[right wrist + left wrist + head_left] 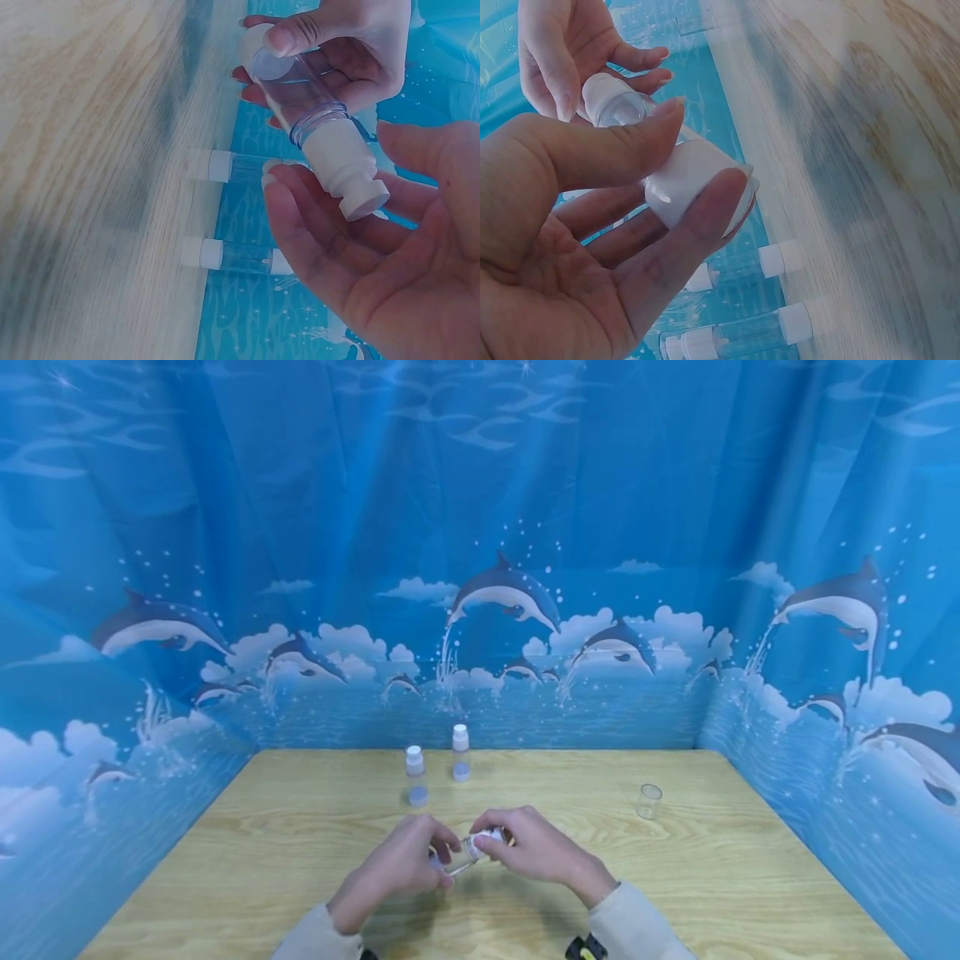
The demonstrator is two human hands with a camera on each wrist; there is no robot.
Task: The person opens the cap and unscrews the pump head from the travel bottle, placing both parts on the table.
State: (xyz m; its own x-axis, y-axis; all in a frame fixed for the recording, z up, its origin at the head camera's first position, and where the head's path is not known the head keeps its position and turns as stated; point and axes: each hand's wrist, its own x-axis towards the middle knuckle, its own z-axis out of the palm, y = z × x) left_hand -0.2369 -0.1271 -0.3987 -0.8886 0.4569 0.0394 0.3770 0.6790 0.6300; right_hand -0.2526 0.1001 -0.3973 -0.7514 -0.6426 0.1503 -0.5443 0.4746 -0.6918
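My left hand (408,857) holds a clear pump bottle (304,94) by its white base (697,180), with the thumb and fingers curled round it. The bottle is tilted, its white pump top (337,161) toward my right hand (536,847). Around that top the right hand's fingers are spread and loosely bent. In the right wrist view the right thumb stands apart from the fingers, close beside the pump collar. A threaded neck ring shows between the clear body and the white collar.
Two similar pump bottles stand upright farther back on the wooden table (300,827), one left (416,777) and one slightly behind it (461,753). A clear cap (648,802) stands at the right. Blue dolphin-print curtains (480,485) enclose the back and sides.
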